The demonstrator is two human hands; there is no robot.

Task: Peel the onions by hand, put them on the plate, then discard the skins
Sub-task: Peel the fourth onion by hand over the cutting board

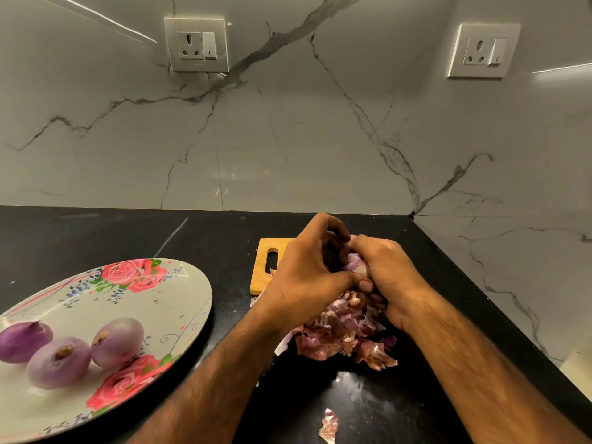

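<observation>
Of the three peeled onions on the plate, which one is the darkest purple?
The leftmost onion, at the frame's left edge. It is deep purple; the middle onion and the right onion are paler lilac, each showing a brown root end.

Home kitchen. Black stone tabletop point(96, 232) meets a marble-veined backsplash point(288, 139) with two wall sockets point(196, 44), point(483, 50). Wooden chopping board point(264, 267), floral plate point(153, 302) of peeled onions point(117, 341), onion skins point(342, 338) near the tabletop's back right corner.
</observation>
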